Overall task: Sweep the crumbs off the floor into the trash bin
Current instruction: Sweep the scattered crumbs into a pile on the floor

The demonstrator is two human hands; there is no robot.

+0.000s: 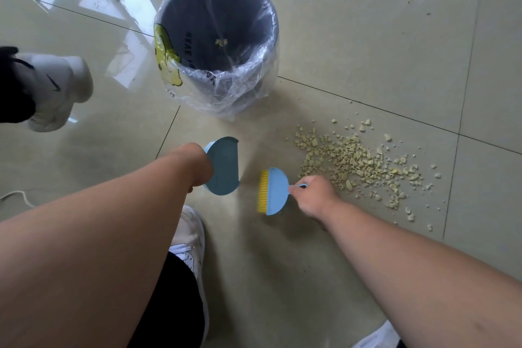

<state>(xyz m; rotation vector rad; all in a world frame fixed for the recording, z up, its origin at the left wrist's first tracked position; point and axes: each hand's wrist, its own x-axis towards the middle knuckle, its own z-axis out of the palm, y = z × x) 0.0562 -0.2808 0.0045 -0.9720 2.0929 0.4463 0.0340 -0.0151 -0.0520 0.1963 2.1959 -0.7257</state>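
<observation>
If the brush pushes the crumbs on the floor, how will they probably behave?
The crumbs look like small, loose, angular chips, so they probably slide and scatter rather than roll far. The glossy floor likely lets them skid easily. The finest bits may slip past the bristles.

Bare forearms (423, 268), black trousers (172, 302), white lace-up sneakers (189, 237).

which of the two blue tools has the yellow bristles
The brush, held by the right hand beside the crumbs. Its left edge carries yellow bristles; the dustpan in the left hand is plain blue.
</observation>
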